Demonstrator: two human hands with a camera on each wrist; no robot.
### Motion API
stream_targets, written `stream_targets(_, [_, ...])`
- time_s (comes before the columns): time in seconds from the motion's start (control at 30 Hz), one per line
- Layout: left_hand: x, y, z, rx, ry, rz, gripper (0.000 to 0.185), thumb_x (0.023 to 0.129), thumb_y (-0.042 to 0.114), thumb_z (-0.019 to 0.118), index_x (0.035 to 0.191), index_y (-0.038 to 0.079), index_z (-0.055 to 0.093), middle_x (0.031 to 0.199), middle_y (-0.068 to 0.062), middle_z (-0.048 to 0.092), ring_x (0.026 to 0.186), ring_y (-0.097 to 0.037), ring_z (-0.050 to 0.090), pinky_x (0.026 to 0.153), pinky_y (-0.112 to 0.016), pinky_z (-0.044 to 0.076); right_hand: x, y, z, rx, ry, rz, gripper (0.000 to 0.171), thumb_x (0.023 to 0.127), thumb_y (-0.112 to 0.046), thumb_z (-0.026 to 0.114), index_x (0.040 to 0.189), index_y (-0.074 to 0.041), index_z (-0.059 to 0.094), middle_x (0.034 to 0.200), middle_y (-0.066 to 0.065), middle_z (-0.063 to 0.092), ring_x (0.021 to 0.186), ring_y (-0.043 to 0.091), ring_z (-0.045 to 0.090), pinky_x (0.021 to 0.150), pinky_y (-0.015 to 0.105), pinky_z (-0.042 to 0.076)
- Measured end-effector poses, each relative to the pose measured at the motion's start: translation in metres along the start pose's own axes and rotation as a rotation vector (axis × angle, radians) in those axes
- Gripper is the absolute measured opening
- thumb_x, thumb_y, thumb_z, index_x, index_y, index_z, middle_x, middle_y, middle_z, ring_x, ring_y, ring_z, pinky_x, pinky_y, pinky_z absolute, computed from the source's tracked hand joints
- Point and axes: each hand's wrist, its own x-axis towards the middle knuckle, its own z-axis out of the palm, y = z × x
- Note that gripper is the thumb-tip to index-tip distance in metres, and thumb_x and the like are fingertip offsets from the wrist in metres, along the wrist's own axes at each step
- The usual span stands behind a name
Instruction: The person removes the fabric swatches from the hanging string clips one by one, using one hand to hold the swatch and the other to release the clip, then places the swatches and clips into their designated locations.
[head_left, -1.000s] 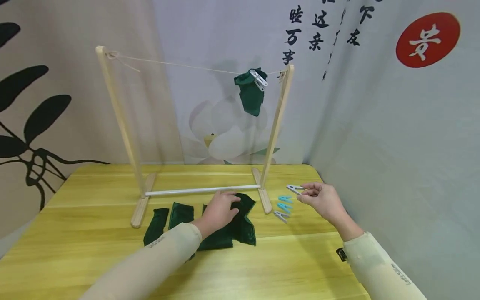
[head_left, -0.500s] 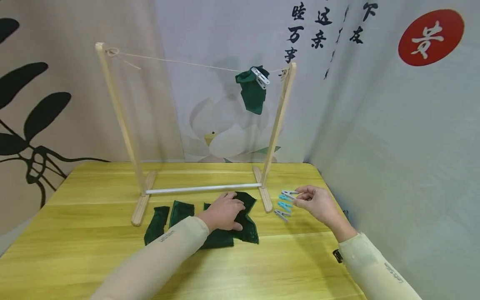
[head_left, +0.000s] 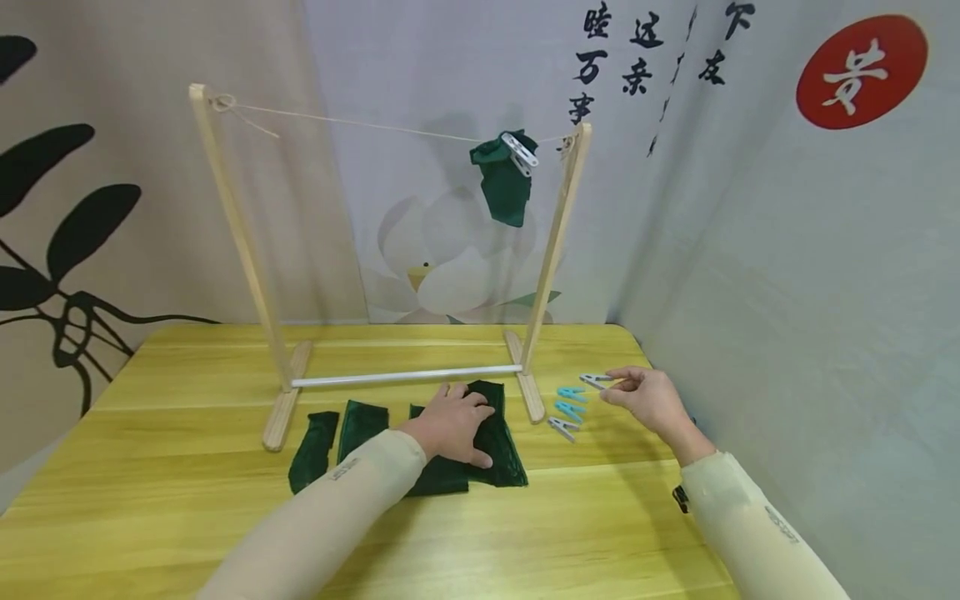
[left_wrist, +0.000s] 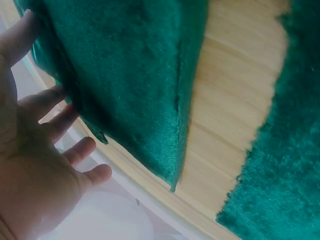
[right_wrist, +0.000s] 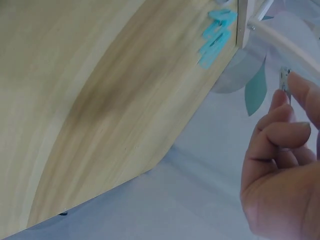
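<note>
My left hand point(head_left: 459, 423) lies on a pile of dark green cloths point(head_left: 501, 454) on the yellow table point(head_left: 187, 500), in front of a wooden drying rack point(head_left: 551, 250). Its fingers look spread and fairly straight against the green cloth point(left_wrist: 130, 85) in the left wrist view. To the right, just above the table, my right hand point(head_left: 628, 385) pinches a grey clothespin point(head_left: 596, 381) between thumb and fingers. The right wrist view shows that clothespin point(right_wrist: 285, 80) at the fingertips. One green cloth point(head_left: 504, 179) hangs from the rack's string under a white clothespin point(head_left: 519, 152).
Two blue clothespins point(head_left: 569, 402) and a grey one point(head_left: 561, 428) lie by the rack's right foot. Two more green cloth pieces point(head_left: 337, 433) lie left of the pile. Printed backdrop walls close in behind and to the right of the table.
My left hand has slid a little toward me and to the right, dragging the top cloth with it. My right hand dipped toward the loose pins, then rose again, the grey clothespin still pinched.
</note>
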Motion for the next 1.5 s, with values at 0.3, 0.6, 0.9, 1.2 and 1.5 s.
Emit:
stream_targets(0.3, [0.003,0.007,0.002,0.033,-0.017,-0.050,0.095,0.076,0.081,0.059,0.152,0.028,0.040,0.157,-0.002,0.037,0.150,-0.034,0.026,0.121,-0.061,0.018,0.033,0.014,0.003,-0.019,-0.018,0.050,0.048,0.091,-0.039,0.071,0.135,-0.021,0.062,0.117,0.013,0.068,0.104,0.033,0.064,0.077,0.038,0.053])
stream_targets(0.6, [0.001,0.014,0.004,0.014,-0.022,-0.068,0.095,0.077,0.081,0.059,0.153,0.027,0.039,0.158,-0.002,0.036,0.150,-0.033,0.026,0.121,-0.061,0.018,0.070,0.030,0.020,-0.067,-0.059,0.105,0.047,0.092,-0.032,0.071,0.134,-0.013,0.062,0.124,0.018,0.065,0.104,0.030,0.065,0.082,0.042,0.055])
stream_targets(0.9, [0.003,0.018,0.003,0.038,-0.025,-0.074,0.096,0.076,0.082,0.058,0.152,0.028,0.039,0.159,-0.002,0.036,0.151,-0.032,0.025,0.121,-0.060,0.019,0.082,0.035,0.033,-0.090,-0.062,0.142,0.043,0.091,-0.026,0.073,0.131,-0.012,0.065,0.125,0.019,0.066,0.108,0.032,0.064,0.090,0.046,0.052])
stream_targets(1.2, [0.004,0.016,0.006,0.029,-0.010,-0.072,0.096,0.075,0.083,0.058,0.152,0.028,0.039,0.158,-0.002,0.036,0.150,-0.032,0.026,0.121,-0.060,0.019,0.085,0.038,0.037,-0.115,-0.079,0.107,0.041,0.092,-0.019,0.072,0.131,-0.010,0.065,0.122,0.018,0.067,0.107,0.031,0.064,0.092,0.046,0.053])
stream_targets(1.5, [0.003,0.016,0.005,0.009,0.005,-0.070,0.096,0.075,0.081,0.060,0.152,0.028,0.040,0.158,-0.002,0.037,0.149,-0.031,0.027,0.120,-0.060,0.021,0.084,0.038,0.039,-0.083,-0.090,0.104,0.039,0.095,-0.012,0.066,0.134,-0.009,0.063,0.120,0.018,0.067,0.104,0.028,0.065,0.083,0.036,0.055])
